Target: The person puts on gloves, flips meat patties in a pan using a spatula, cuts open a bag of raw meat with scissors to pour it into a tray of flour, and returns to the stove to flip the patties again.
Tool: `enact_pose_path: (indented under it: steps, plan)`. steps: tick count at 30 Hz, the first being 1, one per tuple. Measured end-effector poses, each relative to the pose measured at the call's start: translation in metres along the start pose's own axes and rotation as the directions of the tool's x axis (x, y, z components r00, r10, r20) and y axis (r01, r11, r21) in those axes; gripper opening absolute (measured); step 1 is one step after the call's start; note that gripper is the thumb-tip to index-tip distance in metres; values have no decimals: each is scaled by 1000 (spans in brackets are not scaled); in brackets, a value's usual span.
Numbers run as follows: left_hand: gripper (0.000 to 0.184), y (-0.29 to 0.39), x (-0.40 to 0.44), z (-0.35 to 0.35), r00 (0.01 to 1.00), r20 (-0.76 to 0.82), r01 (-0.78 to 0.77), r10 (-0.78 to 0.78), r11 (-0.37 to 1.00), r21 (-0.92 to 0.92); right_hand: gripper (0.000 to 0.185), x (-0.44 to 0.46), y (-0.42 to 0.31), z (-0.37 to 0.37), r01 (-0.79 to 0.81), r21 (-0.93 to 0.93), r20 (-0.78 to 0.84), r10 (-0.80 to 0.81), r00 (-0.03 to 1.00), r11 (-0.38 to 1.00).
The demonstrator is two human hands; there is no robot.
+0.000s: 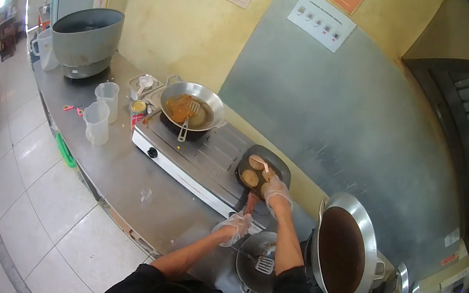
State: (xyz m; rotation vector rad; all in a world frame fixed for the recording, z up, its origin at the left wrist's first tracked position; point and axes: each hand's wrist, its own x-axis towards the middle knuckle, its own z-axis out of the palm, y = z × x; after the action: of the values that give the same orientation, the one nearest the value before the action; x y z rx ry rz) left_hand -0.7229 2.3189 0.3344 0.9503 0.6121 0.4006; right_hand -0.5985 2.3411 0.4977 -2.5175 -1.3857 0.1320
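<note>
Left hand [234, 229]: closed around handle [250, 203] of pan [280, 160];
Right hand [277, 195]: over pan; cannot tell what it grips;
Patties [250, 178]: brown; in pan;
Pan: on stove [217, 159], near wok [210, 95]

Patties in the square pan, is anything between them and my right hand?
Nothing visible blocks the way: your gloved right hand is at the near edge of the square pan, and only the pale utensil it holds extends toward the patties.

Wall sheet [321, 21] w/ ticks [309, 19]; red Xs [333, 39]
</note>
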Motion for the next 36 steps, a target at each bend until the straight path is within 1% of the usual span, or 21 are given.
enact_pose_path:
  steps: [2,3,5,7,8,9,10,11,14,16,17,18,19,20,24,27,28,29,33,35,36]
  plan:
    - [40,15,-7,-5,999,38,-7,5,999,49,31,-17,-14,-3,-62,-94,33,66,997,994]
    - [41,24,-20,-7,995,58,-85,76,983,163,31,-18,-13,3,-52,-92,24,54,998,994]
    - [39,37,-13,-10,993,30,-115,111,962,249,32,-22,-6,8,-50,-41,-43,48,998,998]
    - [35,24,-18,-2,993,-4,-106,119,898,427,31,-9,-5,2,-57,-43,-23,56,998,997]
    - [35,10,-13,1,994,6,-99,107,897,430,32,-4,-9,-3,-40,-40,-9,40,999,998]
    - [33,1,-4,-1,996,49,-75,68,984,160,32,-4,-13,-6,-56,-19,24,57,998,998]
    - [32,0,4,-7,994,93,-38,49,992,-120,32,-7,-14,-2,-50,-9,18,50,999,999]
    - [31,13,-4,-3,1000,15,-18,18,1000,17,31,-14,-10,8,-26,-19,1,26,1000,1000]
    - [32,34,-27,1,1000,-9,-20,21,995,94,31,-11,1,22,44,-67,-82,-49,995,997]
    - [33,23,-28,2,999,40,-19,16,997,71,31,0,13,19,-25,-28,-26,24,999,999]
    - [34,18,-26,-1,997,74,-40,36,998,48,28,-13,-9,-10,-64,-6,-15,64,998,998]
    - [35,20,-18,-6,992,100,-79,76,996,29,28,-21,-9,-17,-68,0,-17,68,998,998]
    - [35,11,-9,-4,994,56,-93,99,991,-100,28,-21,-8,-25,-47,-5,-5,47,999,999]
    - [35,13,-12,-4,992,52,-107,112,990,-89,27,-23,-9,-30,-24,-9,5,24,1000,1000]
    - [32,26,-19,-2,998,44,47,-47,999,3,25,-25,11,8,65,-10,-74,-66,995,998]
    - [30,32,-24,1,997,4,82,-82,995,-62,28,-23,15,2,-5,-76,-33,2,999,997]
    - [30,33,-20,-1,997,0,76,-77,995,-62,29,-24,6,-10,-15,-72,-5,15,1000,997]
    - [30,27,-15,-3,997,15,79,-78,996,-48,28,-47,-27,-49,-59,-168,-1,60,998,984]
    - [29,33,-33,-2,999,25,38,-37,998,-56,27,-43,6,-63,-16,-156,13,18,1000,988]
    - [29,30,-32,-4,999,0,36,-36,999,-27,25,-47,10,-72,80,-290,206,-19,978,954]
    - [28,30,-30,-4,999,-17,33,-33,999,9,25,-45,14,-62,88,-296,208,-25,978,951]
